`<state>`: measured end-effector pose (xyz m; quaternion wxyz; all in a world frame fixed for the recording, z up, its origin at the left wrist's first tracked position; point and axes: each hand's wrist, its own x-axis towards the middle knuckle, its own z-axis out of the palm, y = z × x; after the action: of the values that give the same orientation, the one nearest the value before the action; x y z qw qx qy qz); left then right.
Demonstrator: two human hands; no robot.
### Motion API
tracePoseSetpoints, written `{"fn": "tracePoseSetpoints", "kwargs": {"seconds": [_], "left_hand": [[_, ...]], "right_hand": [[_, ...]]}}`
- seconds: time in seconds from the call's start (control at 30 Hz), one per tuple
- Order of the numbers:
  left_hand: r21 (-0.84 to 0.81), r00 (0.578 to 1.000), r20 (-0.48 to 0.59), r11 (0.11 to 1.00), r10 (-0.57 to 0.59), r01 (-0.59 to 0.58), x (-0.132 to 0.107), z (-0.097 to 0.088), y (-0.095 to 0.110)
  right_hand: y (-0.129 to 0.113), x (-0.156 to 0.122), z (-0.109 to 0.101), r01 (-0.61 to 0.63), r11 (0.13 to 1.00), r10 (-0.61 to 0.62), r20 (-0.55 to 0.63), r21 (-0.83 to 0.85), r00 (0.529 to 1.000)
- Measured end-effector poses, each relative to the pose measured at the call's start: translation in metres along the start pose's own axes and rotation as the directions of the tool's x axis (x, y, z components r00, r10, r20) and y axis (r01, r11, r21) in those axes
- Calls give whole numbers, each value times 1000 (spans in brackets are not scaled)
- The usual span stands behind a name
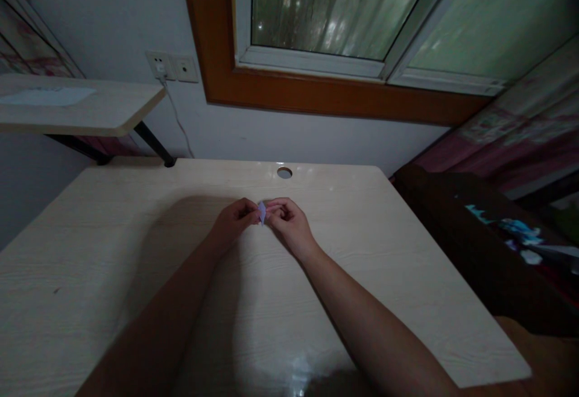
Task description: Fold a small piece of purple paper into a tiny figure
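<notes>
While we stretch both bare arms forward over the pale desk [362, 216], our hands come together near the middle of its far half, just on our side of the round hole [284, 172]. Between them is a small purple piece [262, 213], thin and pointed at top and bottom, perhaps paper, though it is too small for us to tell. Our left hand [231, 221] is nearly closed, with thumb and forefinger pinching the left side of the piece. Our right hand [294, 225] is bent in a loose curl, its fingertips drawn together at the right side of the same piece. We cannot tell whether the piece touches the desk. Beyond the desk we see a white wall [271, 131] and a window [316, 17] in a brown frame [316, 90]. At our left, a raised shelf [131, 101] stands on black legs [154, 142] with a white sheet [49, 96] lying on it, and a white cord [178, 113] hangs from the wall socket [159, 66]. At our right, a patterned curtain [511, 131] hangs above dark furniture [443, 216], where blurred blue things [520, 229] lie.
</notes>
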<state>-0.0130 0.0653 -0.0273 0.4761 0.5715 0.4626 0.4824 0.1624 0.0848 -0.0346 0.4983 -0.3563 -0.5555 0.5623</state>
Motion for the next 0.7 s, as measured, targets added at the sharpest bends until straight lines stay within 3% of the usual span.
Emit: {"fn": "tracePoseSetpoints", "kwargs": {"seconds": [0.47,0.7], "left_hand": [[3,1000,-24,1000,8,-8,0,1,-2],[61,999,-33,998,2,0,0,2,-4]], "right_hand": [[-5,0,3,-24,998,26,-28,66,999],[2,1,-1,-4,1000,4,-10,-23,1000]]}}
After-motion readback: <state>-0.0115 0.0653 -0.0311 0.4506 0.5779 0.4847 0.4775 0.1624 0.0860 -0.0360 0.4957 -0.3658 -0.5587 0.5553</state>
